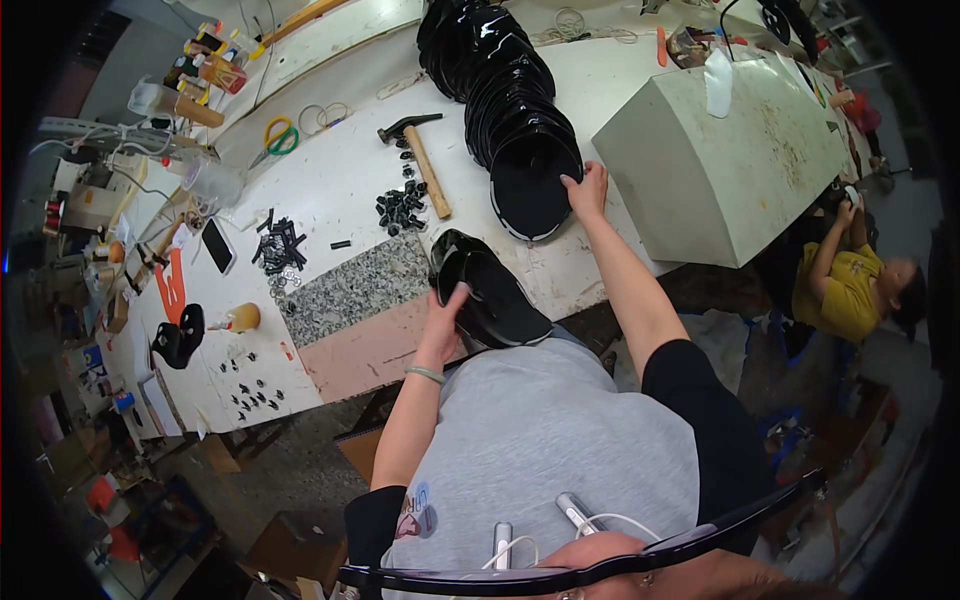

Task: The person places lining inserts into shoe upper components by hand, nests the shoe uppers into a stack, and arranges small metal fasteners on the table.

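Left fingers: curled over the near rim of a small pile of black glossy plates [490, 295]; the pile is gripped at its left edge.
Left hand [443, 325]: placed at the table's front edge; a pale bracelet [425, 374] is worn at the wrist.
Small pile: laid at the front edge of the white table [340, 180], partly over the speckled grey slab [360, 285], just in front of the person's grey shirt.
Right fingers: spread fairly wide and pressed flat on the right rim of the front plate of the long stack [510, 110]; nothing is enclosed by them.
Right hand [588, 190]: reached forward with the arm extended, touching the stack between it and the white box.
Long stack: black plates leaned one on another in a curved row, run from the table's far side to the middle; the front plate is faced toward the person.
White box [720, 160]: set just right of the stack; its top is stained.
Hammer [422, 160]: laid left of the stack, head to the far side.
Small black parts [402, 205]: heaped beside the hammer handle; another cluster [280, 245] is seen further left.
Pink slab [365, 350]: set below the grey slab, at the table edge.
Scissors [278, 138]: green-and-yellow handled, laid far left.
Phone [217, 245]: laid dark-screen-up near the left cluster.
Other person [850, 285]: seated low at right in a yellow top, well apart.
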`<action>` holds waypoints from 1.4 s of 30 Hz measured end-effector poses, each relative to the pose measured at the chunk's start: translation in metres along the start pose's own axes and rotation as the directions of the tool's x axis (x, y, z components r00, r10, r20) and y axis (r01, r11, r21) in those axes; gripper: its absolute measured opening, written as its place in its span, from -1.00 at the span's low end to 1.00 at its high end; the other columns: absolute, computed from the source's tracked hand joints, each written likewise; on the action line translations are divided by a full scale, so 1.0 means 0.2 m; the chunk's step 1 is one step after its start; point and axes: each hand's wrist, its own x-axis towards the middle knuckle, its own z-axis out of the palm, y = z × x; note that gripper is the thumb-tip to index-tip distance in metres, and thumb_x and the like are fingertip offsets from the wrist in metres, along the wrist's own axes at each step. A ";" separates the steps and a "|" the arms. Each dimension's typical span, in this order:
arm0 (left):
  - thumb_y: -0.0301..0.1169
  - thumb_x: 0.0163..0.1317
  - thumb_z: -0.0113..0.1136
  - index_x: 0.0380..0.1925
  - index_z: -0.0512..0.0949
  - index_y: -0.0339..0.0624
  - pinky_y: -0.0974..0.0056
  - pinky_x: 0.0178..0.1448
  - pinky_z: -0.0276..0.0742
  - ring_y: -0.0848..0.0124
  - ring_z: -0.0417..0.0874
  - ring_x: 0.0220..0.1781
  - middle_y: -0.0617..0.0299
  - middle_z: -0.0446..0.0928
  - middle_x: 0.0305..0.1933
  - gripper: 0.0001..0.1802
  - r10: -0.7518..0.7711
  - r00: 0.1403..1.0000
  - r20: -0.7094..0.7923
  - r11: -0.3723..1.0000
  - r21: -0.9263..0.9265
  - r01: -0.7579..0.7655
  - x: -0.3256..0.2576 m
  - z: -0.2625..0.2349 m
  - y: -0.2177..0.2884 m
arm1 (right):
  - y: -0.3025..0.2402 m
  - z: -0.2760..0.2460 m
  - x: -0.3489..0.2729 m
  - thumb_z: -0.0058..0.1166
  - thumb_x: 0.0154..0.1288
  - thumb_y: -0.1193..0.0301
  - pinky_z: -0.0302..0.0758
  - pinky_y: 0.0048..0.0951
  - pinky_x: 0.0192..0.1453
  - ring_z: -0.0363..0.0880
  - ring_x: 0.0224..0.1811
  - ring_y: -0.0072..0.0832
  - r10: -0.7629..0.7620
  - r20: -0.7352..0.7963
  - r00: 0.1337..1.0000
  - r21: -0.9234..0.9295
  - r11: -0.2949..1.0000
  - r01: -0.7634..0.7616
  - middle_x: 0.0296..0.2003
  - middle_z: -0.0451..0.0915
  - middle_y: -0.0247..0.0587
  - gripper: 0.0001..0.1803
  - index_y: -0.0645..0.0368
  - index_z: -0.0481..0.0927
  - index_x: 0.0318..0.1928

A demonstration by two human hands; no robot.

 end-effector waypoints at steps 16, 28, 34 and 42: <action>-0.45 0.20 0.06 0.01 0.34 -0.20 0.37 -0.04 0.44 0.48 0.50 -0.17 0.26 0.49 -0.26 -0.64 0.126 0.991 -0.052 0.935 -0.328 -0.136 0.06 -0.02 -0.10 | -0.20 -0.62 -0.01 0.00 0.27 0.49 0.49 -0.33 -0.23 0.60 -0.34 -0.18 -0.244 0.016 0.970 0.220 0.947 0.235 -0.37 0.60 -0.07 -0.86 0.17 0.54 -0.16; -0.15 0.28 0.09 0.36 0.01 -0.13 0.30 0.19 0.30 0.38 0.40 0.12 0.13 0.44 0.08 -0.26 0.200 0.979 0.035 0.974 -0.114 -0.195 0.18 0.10 -0.14 | -0.13 -0.35 -0.46 0.16 0.14 0.38 0.50 -0.36 -0.23 0.62 -0.36 -0.34 -0.076 0.793 0.605 0.141 0.988 -0.061 -0.41 0.63 -0.05 -0.78 0.29 0.58 -0.27; -0.19 0.24 0.17 0.30 0.06 -0.25 0.26 0.31 0.20 0.33 0.30 0.25 0.11 0.28 0.25 -0.26 0.374 0.925 0.060 0.889 0.261 -0.376 0.21 -0.04 -0.33 | -0.32 -0.14 -0.55 0.05 0.23 0.35 0.45 -0.22 -0.06 0.54 -0.17 -0.08 -0.089 0.583 0.808 0.225 0.973 -0.055 -0.28 0.58 0.02 -0.78 0.20 0.55 -0.19; -0.34 0.14 0.24 0.29 -0.02 -0.44 0.13 0.33 0.19 0.08 0.21 0.33 -0.17 0.16 0.28 -0.16 0.501 0.861 -0.087 0.600 0.752 -0.274 -0.06 -0.10 -0.20 | -0.23 -0.10 0.20 0.17 0.00 0.52 0.30 -0.21 0.08 0.33 0.00 -0.20 -0.434 0.080 0.897 0.074 0.900 0.429 -0.10 0.44 -0.26 -0.62 0.07 0.51 -0.09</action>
